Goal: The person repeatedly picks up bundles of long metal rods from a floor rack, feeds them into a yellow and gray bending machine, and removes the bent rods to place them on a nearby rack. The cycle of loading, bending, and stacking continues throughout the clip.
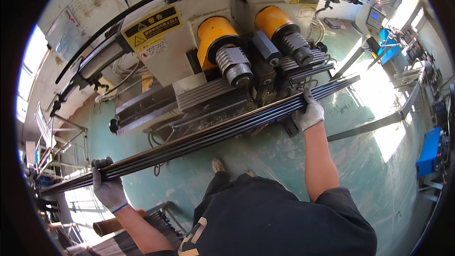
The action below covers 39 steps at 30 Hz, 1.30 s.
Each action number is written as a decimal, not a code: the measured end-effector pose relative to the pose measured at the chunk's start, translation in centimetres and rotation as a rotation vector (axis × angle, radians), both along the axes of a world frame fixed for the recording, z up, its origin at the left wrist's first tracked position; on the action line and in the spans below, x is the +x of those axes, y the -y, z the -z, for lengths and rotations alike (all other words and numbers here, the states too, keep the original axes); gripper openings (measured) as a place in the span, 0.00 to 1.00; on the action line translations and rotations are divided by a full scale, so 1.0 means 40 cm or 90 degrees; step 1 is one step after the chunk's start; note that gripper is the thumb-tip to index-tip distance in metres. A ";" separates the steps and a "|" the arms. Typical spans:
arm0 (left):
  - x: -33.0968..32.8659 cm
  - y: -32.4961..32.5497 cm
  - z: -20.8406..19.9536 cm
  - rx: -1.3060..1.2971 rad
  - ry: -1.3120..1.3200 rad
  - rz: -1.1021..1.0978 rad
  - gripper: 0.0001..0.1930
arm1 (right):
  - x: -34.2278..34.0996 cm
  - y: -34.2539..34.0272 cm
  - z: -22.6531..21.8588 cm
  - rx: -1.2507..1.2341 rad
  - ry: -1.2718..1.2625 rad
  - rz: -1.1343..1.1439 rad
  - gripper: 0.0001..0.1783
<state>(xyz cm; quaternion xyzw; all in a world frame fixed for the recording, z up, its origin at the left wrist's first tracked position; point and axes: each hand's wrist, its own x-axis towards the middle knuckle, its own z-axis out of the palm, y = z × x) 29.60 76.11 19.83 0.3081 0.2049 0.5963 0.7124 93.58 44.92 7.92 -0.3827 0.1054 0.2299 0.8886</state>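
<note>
A bundle of long, thin dark metal bars stretches across in front of me, from the lower left up to the right. My left hand, in a grey work glove with a blue cuff edge, is wrapped round the bundle near its left end. Toward the right end, my right hand, in a similar glove, grips the same bars. Just beyond the bundle stands a large machine with two yellow housings and ridged metal spindles. The bars pass close before its bed; whether they touch it I cannot tell.
At lower left a rack holds more dark bars, with a rusty brown tube beside it. A grey metal beam runs low on the right. Blue equipment stands at the far right. My shoes are on the green floor.
</note>
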 end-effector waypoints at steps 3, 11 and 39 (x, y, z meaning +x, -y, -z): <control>0.009 -0.104 0.099 -0.027 -0.082 -0.022 0.12 | -0.062 -0.132 -0.109 -0.090 -0.013 0.050 0.12; 0.274 -0.250 0.322 -0.291 -0.013 0.041 0.16 | -0.057 -0.323 -0.076 0.006 0.066 0.045 0.17; 0.394 -0.343 0.348 -0.159 -0.006 0.119 0.17 | -0.090 -0.496 -0.111 -0.423 0.161 0.105 0.16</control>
